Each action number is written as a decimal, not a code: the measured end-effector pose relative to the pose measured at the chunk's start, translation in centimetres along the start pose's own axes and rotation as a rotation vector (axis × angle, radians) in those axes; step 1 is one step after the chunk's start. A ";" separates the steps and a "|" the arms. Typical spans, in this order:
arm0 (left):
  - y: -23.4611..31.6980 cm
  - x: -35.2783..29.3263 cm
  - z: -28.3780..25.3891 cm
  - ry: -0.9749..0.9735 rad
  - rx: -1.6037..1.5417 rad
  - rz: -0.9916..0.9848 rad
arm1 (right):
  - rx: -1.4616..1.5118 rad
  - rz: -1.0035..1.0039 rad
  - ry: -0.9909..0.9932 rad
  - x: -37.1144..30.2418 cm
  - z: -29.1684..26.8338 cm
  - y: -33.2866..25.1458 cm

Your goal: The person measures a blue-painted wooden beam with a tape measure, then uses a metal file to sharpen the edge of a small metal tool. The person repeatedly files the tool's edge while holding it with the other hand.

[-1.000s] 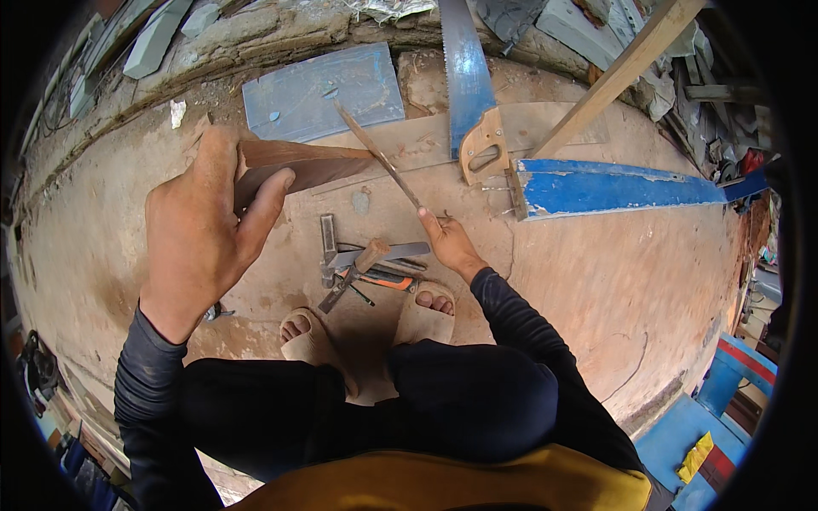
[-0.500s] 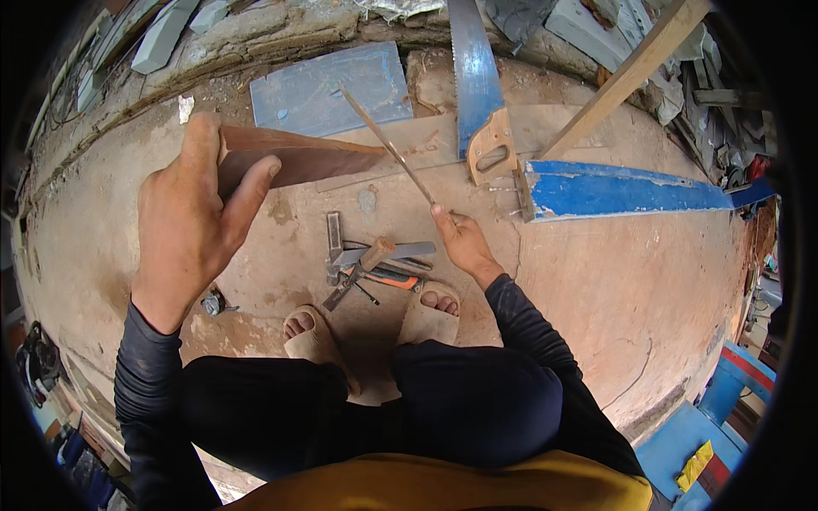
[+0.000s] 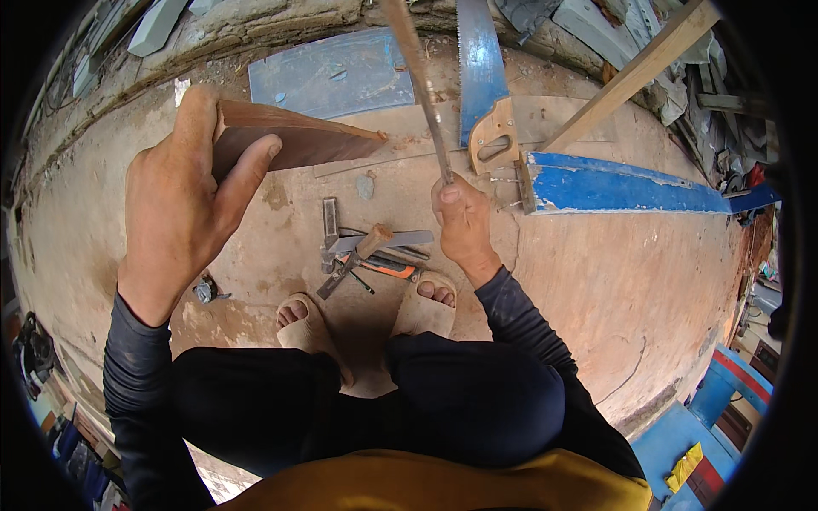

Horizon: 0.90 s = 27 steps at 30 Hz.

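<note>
My left hand (image 3: 183,200) grips a brown wedge-shaped piece of wood (image 3: 294,143), held up with its point to the right. My right hand (image 3: 460,220) is closed on the lower end of a long thin wooden strip (image 3: 419,77), which rises almost straight up past the top edge. Below both hands, in front of my sandalled feet, lies a pile of tools (image 3: 371,254): a hammer, a metal square and an orange-handled tool.
A handsaw (image 3: 482,94) with a blue blade and wooden handle lies on a flat board ahead. A blue-painted plank (image 3: 630,187) stretches right, a bare timber (image 3: 635,72) leans above it. A grey-blue sheet (image 3: 328,77) lies at the back, a small metal object (image 3: 204,291) at left.
My right hand has swung the thin strip up from a slant to nearly vertical and come closer. My left hand has lifted the wedge of wood a little higher.
</note>
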State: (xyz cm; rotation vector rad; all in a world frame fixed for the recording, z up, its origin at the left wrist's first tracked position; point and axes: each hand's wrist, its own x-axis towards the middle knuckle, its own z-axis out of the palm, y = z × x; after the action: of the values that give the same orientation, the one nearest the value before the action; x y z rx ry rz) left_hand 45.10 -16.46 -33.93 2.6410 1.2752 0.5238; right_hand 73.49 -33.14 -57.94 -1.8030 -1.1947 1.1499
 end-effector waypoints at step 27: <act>-0.2 0.3 0.1 0.008 -0.057 -0.003 | -0.007 0.415 -0.061 -0.1 1.0 1.3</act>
State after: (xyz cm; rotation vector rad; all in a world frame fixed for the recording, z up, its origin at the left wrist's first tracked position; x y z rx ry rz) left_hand 45.12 -16.12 -33.99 2.5925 1.2468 0.5624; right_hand 72.99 -33.60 -59.43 -2.0956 -0.8772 1.4387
